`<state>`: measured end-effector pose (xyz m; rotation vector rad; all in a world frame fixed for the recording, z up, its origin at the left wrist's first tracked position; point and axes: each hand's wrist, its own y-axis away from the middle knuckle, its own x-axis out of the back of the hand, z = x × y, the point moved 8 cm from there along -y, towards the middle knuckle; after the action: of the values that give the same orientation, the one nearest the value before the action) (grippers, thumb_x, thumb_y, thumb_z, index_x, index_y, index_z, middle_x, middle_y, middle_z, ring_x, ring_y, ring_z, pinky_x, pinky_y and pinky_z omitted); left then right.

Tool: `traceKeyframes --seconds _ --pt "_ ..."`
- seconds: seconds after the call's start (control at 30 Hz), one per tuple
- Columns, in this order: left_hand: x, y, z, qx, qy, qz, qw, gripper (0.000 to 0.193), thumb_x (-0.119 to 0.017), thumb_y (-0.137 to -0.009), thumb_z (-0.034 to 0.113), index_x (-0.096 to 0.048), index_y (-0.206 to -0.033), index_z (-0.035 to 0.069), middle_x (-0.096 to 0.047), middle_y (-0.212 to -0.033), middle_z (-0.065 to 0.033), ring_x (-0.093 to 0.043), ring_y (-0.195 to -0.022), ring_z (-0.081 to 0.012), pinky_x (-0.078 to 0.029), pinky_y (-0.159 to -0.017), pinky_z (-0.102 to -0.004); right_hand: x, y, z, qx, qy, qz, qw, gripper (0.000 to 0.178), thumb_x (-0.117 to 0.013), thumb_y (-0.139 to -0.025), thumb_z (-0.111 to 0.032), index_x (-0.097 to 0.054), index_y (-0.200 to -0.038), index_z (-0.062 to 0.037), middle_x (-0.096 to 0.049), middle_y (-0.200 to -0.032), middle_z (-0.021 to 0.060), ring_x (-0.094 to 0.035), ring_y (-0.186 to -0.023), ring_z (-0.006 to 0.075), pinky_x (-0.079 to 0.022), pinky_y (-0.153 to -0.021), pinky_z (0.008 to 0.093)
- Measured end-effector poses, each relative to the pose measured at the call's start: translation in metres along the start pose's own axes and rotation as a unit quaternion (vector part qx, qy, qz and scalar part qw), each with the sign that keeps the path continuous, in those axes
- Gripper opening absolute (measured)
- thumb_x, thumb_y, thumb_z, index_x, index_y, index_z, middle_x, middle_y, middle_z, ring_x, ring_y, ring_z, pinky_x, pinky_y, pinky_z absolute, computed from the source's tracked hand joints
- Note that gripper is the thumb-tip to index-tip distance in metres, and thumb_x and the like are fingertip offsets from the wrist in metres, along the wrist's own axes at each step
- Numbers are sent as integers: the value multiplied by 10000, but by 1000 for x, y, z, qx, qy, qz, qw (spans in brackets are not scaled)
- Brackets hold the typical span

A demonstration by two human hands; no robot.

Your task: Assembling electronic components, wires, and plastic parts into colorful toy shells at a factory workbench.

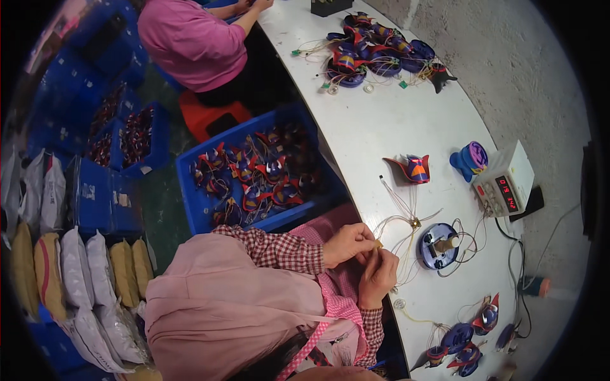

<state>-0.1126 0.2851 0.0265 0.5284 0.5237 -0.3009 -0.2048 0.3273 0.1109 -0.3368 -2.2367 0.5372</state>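
Observation:
My left hand (348, 245) is closed in a pinch at the table's near edge. Its fingertips meet those of my right hand (379, 274), which is also pinched closed. Between them shows a small yellowish piece (378, 244), too small to name; thin wires run close beside it. Just beyond my fingers, a small circuit board (415, 223) lies on the white table with a bundle of thin wires spreading from it. Some wires lead up toward a red, purple and orange winged plastic part (416, 169). To the right sits a round purple housing (438, 246) with its inside facing up.
A power supply (506, 185) with a red display stands by the wall, next to a blue and purple cup-shaped part (470, 160). Wired assemblies pile up at the far end (381, 51); several lie nearer (467, 343). A blue crate (185, 181) of parts adjoins the table. A co-worker in pink (190, 44) sits beyond.

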Motion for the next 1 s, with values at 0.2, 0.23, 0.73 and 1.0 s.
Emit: traceKeyframes --seconds 0.2,0.23,0.73,1.0 --pt "1 1 0 17 -26 -6 1000 165 -623 -860 127 -556 -938 -2 -626 -792 -80 -626 -673 -136 -522 -579 -235 2 4 3 -18 35 -6 999 135 -604 -819 18 -552 -941 -4 -573 -845 148 -573 -749 314 -477 -632 370" --pt "4 0 3 9 -46 2 999 175 -626 -858 133 -557 -944 -2 -628 -799 -82 -627 -687 -139 -523 -588 -239 -4 0 -1 6 41 -14 999 158 -615 -801 16 -562 -947 -9 -576 -837 150 -578 -735 310 -481 -619 373" --pt "7 0 4 21 12 -8 1000 101 -581 -875 64 -516 -927 7 -630 -810 -87 -632 -671 -145 -527 -593 -240 -4 1 2 15 25 8 1000 255 -627 -738 -9 -577 -987 -20 -568 -824 108 -577 -690 260 -472 -580 340" --pt "9 -1 2 20 15 -5 1000 99 -580 -877 62 -514 -924 5 -629 -809 -87 -631 -671 -141 -524 -591 -238 -5 1 1 18 32 8 999 257 -633 -734 -11 -574 -984 -19 -569 -829 110 -577 -683 259 -471 -566 334"
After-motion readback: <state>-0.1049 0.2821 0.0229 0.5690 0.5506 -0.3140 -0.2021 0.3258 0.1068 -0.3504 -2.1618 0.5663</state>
